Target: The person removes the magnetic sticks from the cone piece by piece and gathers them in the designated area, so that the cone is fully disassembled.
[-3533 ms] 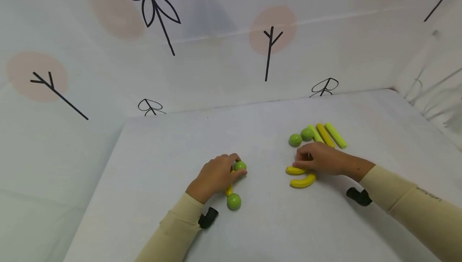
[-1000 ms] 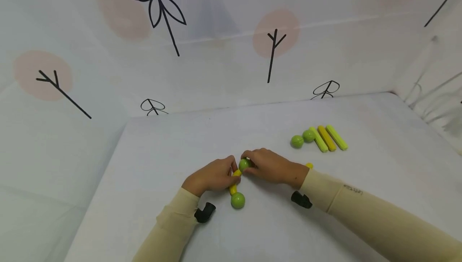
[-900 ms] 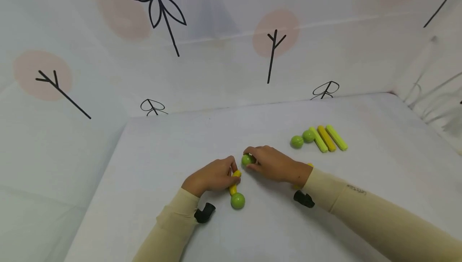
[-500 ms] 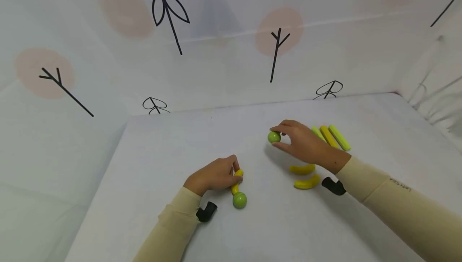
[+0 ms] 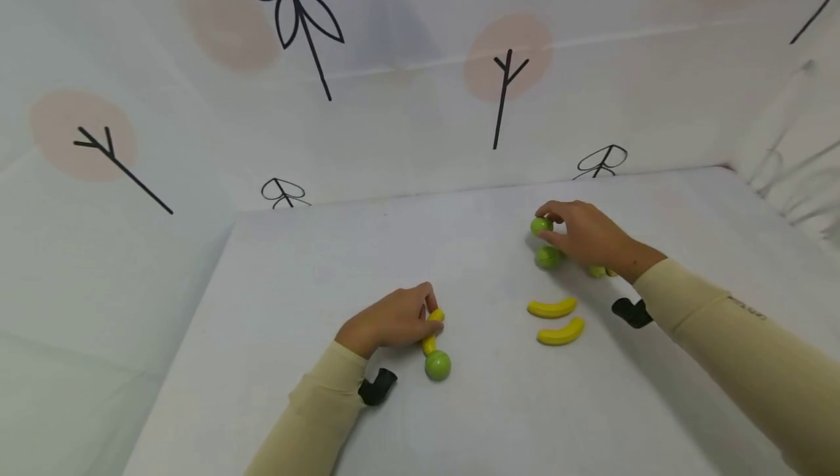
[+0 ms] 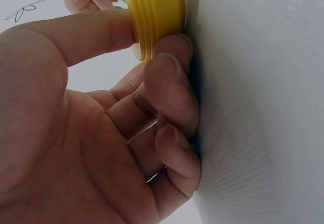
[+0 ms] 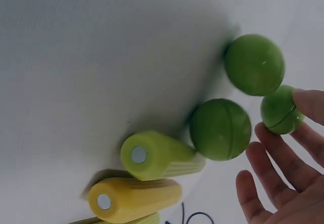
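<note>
My left hand (image 5: 394,318) pinches a yellow curved magnetic rod (image 5: 429,343) between thumb and fingers, low on the white table. A green ball (image 5: 437,365) touches the rod's near end. In the left wrist view the yellow rod (image 6: 157,11) shows ridges along its side. At the back right, my right hand (image 5: 590,235) holds another green ball (image 5: 541,226) by thumb and fingertips. The right wrist view shows this held ball (image 7: 279,114) beyond two green balls (image 7: 220,129) on the table, beside a lime straight rod (image 7: 157,155) with a silver round end.
Two yellow curved rods (image 5: 558,333) lie in front of the right hand. A yellow straight rod (image 7: 134,196) and another lime one lie beside the first lime rod, partly hidden by the right hand in the head view. A patterned cloth wall (image 5: 394,133) rises behind the table.
My right hand has lifted a green ball away from the left hand's rod and carried it right and back, beside the other balls. The left hand keeps its pinch on the curved rod.
</note>
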`<move>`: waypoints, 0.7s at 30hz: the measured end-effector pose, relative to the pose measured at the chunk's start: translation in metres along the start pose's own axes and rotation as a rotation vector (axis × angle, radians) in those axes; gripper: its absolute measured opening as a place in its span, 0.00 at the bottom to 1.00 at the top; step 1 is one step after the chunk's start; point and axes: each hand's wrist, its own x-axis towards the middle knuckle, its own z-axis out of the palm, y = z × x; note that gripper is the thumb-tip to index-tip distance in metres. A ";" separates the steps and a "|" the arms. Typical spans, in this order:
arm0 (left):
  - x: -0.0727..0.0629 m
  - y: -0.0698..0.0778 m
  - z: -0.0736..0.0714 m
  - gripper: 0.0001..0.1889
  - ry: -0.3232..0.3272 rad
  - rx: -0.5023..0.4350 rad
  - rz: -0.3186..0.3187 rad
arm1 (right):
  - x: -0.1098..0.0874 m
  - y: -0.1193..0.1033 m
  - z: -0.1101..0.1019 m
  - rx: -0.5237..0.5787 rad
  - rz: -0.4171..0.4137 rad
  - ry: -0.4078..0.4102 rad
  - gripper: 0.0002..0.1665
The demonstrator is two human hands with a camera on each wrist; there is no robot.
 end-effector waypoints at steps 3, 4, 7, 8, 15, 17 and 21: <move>0.000 0.000 0.001 0.10 -0.003 -0.004 0.000 | 0.005 0.005 0.001 -0.004 0.011 -0.037 0.23; 0.000 0.000 0.001 0.10 -0.004 -0.004 -0.002 | 0.006 0.007 0.001 -0.004 0.014 -0.050 0.23; 0.000 0.001 0.001 0.10 -0.005 -0.003 -0.004 | 0.009 0.010 0.002 -0.012 0.024 -0.085 0.23; 0.000 0.001 0.001 0.10 -0.004 -0.002 -0.002 | 0.010 0.010 0.003 -0.017 0.024 -0.091 0.23; 0.002 0.002 0.001 0.11 0.000 0.010 -0.013 | 0.012 0.014 0.001 -0.026 0.006 -0.119 0.21; 0.002 0.001 0.001 0.11 0.002 0.014 -0.018 | 0.014 0.015 0.002 -0.027 0.005 -0.124 0.21; 0.001 0.000 0.000 0.12 0.003 0.009 -0.018 | 0.016 0.014 0.004 -0.026 0.007 -0.129 0.22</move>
